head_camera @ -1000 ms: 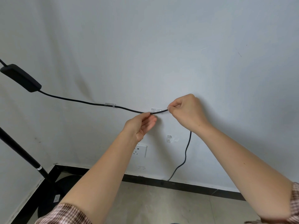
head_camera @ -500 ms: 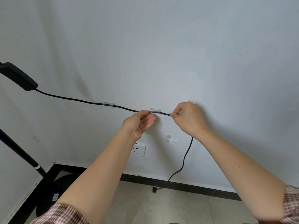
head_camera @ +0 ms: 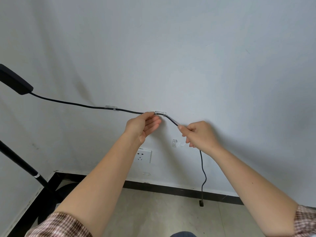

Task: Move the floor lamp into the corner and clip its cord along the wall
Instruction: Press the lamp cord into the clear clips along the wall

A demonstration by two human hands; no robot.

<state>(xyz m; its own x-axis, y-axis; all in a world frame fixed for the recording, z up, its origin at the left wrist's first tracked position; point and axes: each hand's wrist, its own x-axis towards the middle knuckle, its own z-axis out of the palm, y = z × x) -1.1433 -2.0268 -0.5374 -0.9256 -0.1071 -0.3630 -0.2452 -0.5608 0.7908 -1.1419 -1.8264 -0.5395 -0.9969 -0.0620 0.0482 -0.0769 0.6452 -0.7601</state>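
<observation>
**wirewrangler:** Since the lamp pole [head_camera: 18,162] already leans down into the corner at the wall's [head_camera: 188,57] lower left, is it only the cord [head_camera: 68,102] left to sort?

**cliphappy:** Pretty much. It's thin and black, running from the inline switch box [head_camera: 15,82] near the wall's left edge through the first clear clip [head_camera: 110,107], then the second clip [head_camera: 160,113]. Left hand [head_camera: 142,125] pinches the cord right beside that clip, I'd guess to pin it there. Right hand [head_camera: 199,135] is clenched around the cord lower down, bending it toward the third clip [head_camera: 174,142], which sits empty above the outlet [head_camera: 142,155]. The rest dangles, plug [head_camera: 201,203] just off the floor [head_camera: 162,216].
</observation>
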